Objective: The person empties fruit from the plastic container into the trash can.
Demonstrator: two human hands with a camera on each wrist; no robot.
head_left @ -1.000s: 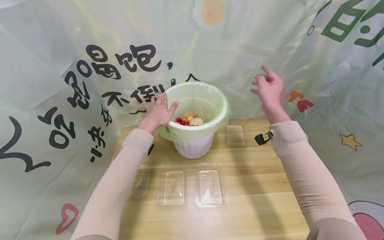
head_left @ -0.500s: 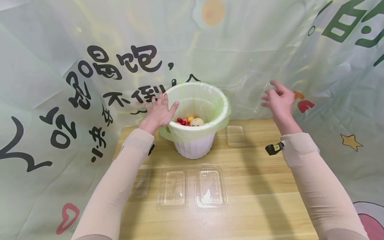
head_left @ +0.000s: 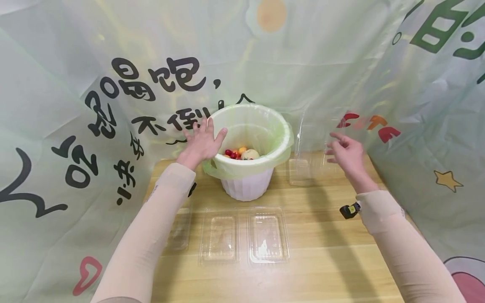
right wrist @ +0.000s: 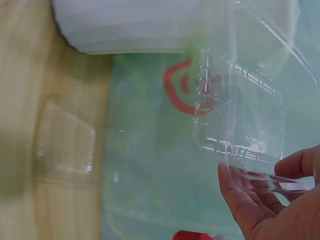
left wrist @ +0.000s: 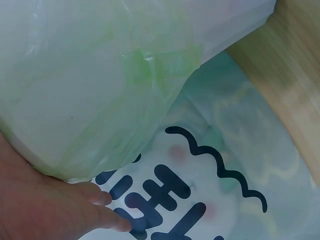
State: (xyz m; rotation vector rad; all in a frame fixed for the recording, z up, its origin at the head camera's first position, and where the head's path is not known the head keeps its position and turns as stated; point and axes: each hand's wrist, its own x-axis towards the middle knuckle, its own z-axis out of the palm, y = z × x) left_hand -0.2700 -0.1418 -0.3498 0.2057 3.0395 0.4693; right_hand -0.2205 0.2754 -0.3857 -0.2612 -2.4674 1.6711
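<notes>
My right hand [head_left: 347, 156] pinches the edge of a clear plastic container [right wrist: 250, 120], thumb on one side and fingers on the other. In the head view the container is held above the far right of the table, beside a white bin [head_left: 246, 185] and partly lost against the cloth. My left hand [head_left: 202, 143] rests on the bin's left rim with fingers spread. A thin pale green bag [left wrist: 100, 110] lines the bin and folds over its rim. Inside lie small toy-like pieces: red ones [head_left: 234, 155], an orange-yellow one [head_left: 242, 150] and a larger cream ball [head_left: 250, 155].
Clear containers lie on the wooden table [head_left: 303, 269]: a left one [head_left: 179, 229], a middle one [head_left: 219, 237] and a right one [head_left: 268, 235] in front of the bin. Another container [head_left: 301, 171] lies right of the bin. A printed cloth [head_left: 242, 54] hangs around the table.
My right hand has come down toward the table with the clear container, first shifting right, then slightly back left. My left hand has stayed at the bin's rim.
</notes>
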